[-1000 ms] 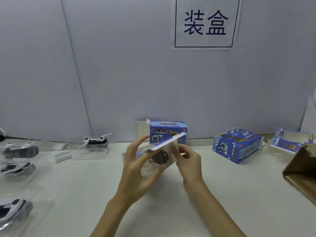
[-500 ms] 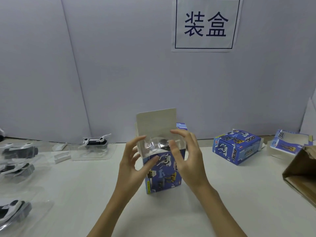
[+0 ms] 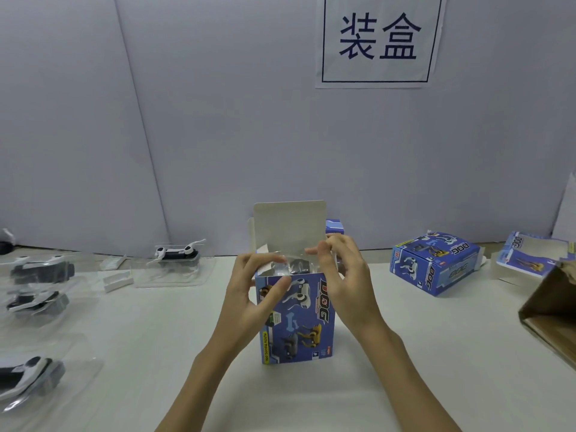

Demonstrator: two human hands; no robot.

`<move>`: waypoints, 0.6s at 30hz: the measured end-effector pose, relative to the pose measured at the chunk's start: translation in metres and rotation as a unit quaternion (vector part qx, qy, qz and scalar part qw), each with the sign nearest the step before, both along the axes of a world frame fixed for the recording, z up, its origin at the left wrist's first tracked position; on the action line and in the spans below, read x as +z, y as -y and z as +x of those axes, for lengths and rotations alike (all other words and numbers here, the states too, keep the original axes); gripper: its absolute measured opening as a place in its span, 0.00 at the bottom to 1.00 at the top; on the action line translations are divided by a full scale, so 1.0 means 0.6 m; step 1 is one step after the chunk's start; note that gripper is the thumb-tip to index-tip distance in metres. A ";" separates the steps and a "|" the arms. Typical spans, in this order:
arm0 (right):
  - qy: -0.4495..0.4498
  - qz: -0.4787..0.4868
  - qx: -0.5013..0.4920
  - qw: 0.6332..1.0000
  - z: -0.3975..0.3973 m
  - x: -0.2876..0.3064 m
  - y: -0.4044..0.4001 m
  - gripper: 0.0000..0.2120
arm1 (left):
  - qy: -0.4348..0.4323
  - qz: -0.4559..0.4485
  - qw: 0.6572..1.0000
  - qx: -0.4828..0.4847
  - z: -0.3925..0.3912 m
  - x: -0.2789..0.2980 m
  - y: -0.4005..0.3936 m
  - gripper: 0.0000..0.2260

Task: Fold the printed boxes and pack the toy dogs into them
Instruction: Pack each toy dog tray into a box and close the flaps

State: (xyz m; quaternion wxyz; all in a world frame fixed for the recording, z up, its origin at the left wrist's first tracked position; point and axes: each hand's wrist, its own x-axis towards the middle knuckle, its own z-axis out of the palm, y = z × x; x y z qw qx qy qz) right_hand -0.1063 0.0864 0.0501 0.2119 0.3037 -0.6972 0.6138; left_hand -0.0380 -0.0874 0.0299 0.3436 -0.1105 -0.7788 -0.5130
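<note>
The printed box [image 3: 296,319] is stood upright on the bench [image 3: 405,353], long axis vertical, lid flap raised, mouth upward. It is gripped at its left upper corner by the left hand [image 3: 249,294]; the right hand [image 3: 346,282] is curled at the rim, grasp unclear
</note>
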 end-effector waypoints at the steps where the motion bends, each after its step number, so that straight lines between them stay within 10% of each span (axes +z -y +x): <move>1: 0.002 0.004 0.003 1.000 -0.001 -0.003 0.000 0.14 | -0.006 -0.001 1.000 0.013 -0.003 0.002 -0.001 0.14; 18: 0.021 0.055 -0.051 0.997 -0.019 0.011 0.017 0.11 | 0.006 0.078 0.997 0.003 -0.004 -0.007 -0.006 0.19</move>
